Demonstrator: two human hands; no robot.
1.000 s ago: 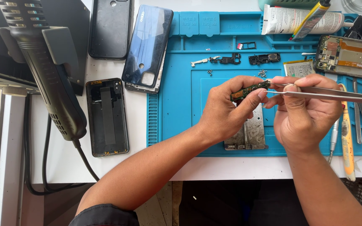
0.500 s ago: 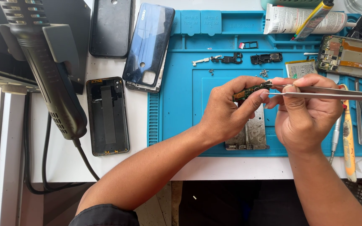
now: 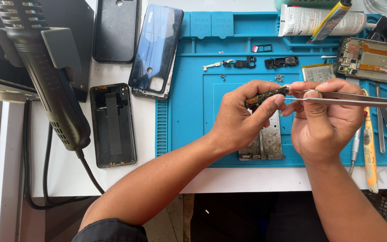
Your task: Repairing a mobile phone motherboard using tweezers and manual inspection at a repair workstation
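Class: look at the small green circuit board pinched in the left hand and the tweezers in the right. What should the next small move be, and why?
Probably nudge the tweezers tip a little further onto the small green circuit board. The left hand pinches the board above the blue mat, and the right hand aims the tip at its right end.

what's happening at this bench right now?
A person is working on phone parts over a blue repair mat. The left hand pinches a small green circuit board between thumb and fingers, held above the mat. The right hand holds metal tweezers with the tips at the board's end. A metal plate lies under the hands. An opened phone frame and a hot-air gun sit to the left.
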